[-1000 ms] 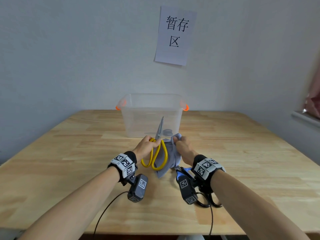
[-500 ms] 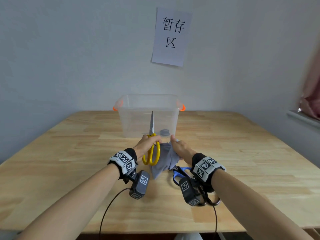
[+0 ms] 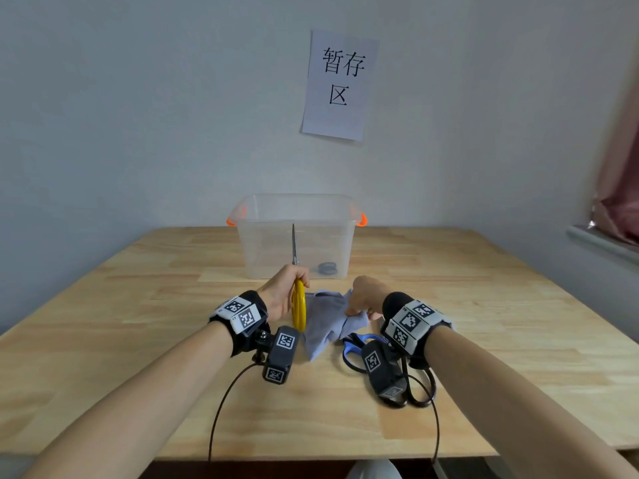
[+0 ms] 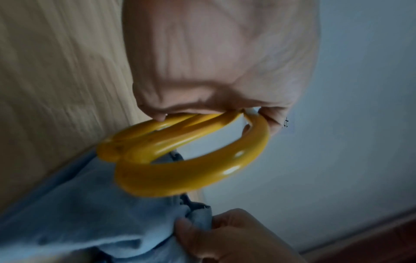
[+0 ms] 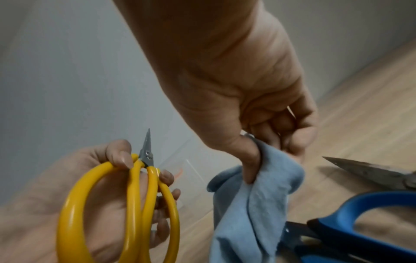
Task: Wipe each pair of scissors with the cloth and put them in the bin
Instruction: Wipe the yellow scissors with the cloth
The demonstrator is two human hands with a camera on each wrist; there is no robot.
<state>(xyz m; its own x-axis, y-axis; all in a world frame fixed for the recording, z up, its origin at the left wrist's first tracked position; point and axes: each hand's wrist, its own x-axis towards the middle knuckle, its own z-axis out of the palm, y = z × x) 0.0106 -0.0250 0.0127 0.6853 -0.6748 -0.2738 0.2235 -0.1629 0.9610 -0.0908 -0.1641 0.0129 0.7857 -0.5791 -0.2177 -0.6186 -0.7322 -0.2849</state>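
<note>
Two hands busy: left hand [image 3: 284, 291] pinched yellow scissors [image 3: 298, 307] upright, centre frame; right hand [image 3: 363, 294] clutched cloth [image 3: 325, 319]. Risk: thin fingertip grip slipping before the bin [image 3: 297, 233].

Yellow-handled scissors [image 3: 298, 299]: big looped yellow handles, short grey blades closed, tip pointing up, upright, gripped just below the pivot by left hand [image 3: 281, 294], above the counter [image 3: 138, 323] in front of the bin. Cloth [image 3: 326, 321]: light blue, crumpled, top bunched in right hand [image 3: 363, 295], rest draping to the counter, just beside the yellow handles. Blue-handled scissors [image 3: 356, 347]: lying flat on the counter, partly under the cloth. Bin [image 3: 297, 236]: clear plastic, orange side handles, open top, dark scissors handles visible inside at the bottom.
</note>
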